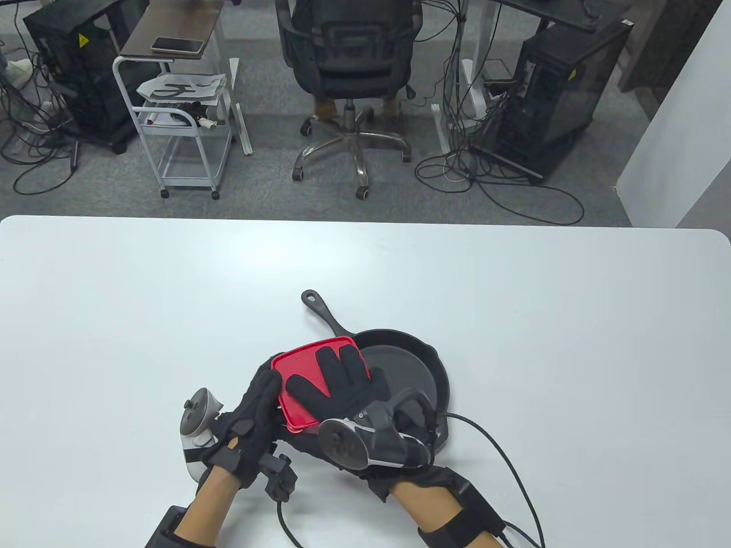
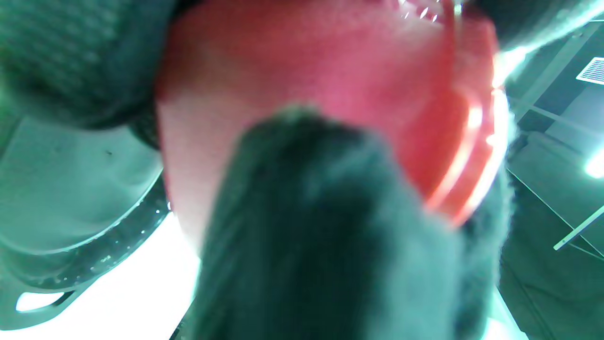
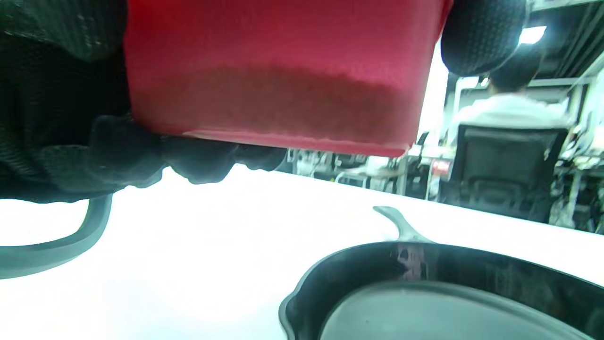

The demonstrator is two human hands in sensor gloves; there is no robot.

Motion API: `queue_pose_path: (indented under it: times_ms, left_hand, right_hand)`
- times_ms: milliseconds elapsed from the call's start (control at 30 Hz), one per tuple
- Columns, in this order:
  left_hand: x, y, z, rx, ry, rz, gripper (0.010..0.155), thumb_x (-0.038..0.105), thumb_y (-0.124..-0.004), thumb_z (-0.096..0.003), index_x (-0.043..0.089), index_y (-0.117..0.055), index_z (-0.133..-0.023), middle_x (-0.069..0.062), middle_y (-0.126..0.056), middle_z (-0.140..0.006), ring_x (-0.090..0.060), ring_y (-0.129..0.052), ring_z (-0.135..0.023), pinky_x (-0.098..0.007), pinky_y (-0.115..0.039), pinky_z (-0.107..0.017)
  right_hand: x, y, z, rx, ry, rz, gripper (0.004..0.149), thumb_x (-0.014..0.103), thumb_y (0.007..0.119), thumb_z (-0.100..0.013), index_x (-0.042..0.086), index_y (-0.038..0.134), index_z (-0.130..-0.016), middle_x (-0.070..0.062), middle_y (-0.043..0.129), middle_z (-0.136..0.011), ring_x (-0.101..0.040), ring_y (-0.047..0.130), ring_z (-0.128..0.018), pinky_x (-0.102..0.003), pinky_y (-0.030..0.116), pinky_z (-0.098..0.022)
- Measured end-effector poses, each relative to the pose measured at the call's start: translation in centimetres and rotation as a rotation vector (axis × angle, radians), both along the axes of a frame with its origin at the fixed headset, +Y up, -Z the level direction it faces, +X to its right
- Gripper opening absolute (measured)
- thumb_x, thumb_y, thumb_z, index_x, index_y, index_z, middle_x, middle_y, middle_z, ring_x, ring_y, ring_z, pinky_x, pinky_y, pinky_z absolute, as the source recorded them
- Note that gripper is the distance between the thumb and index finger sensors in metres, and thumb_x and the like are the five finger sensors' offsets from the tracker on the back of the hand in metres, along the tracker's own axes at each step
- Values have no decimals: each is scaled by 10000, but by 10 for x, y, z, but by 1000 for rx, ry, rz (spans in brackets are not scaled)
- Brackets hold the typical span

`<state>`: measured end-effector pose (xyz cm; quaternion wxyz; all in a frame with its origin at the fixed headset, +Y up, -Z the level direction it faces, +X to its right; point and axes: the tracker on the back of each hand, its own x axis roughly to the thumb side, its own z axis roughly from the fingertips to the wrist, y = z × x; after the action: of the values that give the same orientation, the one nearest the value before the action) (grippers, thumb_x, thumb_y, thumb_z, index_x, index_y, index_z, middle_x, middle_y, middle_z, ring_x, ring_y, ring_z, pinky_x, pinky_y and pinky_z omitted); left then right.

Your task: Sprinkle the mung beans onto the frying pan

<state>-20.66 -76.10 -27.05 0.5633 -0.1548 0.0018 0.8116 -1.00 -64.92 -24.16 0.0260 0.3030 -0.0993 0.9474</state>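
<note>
- Red container (image 1: 297, 388): lidded, held clear of the white table (image 1: 114, 319) above the left rim of the frying pan (image 1: 417, 365), toward the table's near edge, about midway along it.
- Right hand (image 1: 337, 388): lies flat on the red lid (image 1: 294, 362), fingers spread narrow across it.
- Left hand (image 1: 257, 408): grips the container's left side and underside, fingers curled around it.
- Frying pan: rests on the table, handle (image 1: 322, 311) pointing toward the far edge.
- Mung beans (image 3: 283, 101): a dark layer seen through the container wall in the right wrist view.
</note>
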Motion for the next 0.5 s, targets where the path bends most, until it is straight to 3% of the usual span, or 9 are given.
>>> queue_pose_path:
  times_ms: [300, 500]
  left_hand:
    - [13, -3, 5, -50, -51, 122, 805, 800, -677, -428, 471, -344, -1084, -152, -602, -1034, -395, -992, -596, -391, -983, -216]
    - [18, -2, 9, -39, -56, 149, 800, 812, -641, -433, 486, -292, -1076, -145, -523, -1049, -394, -968, -626, -381, -988, -212]
  right_hand:
    - [-2, -8, 10, 177, -3, -96, 712, 758, 583, -467, 395, 602, -1079, -139, 588, -1191, -527, 557, -1029, -737, 638, -576]
    - [-1, -8, 13, 160, -14, -171, 712, 760, 571, -475, 354, 652, -1055, -99, 644, -1164, -537, 578, -1006, -754, 624, -559]
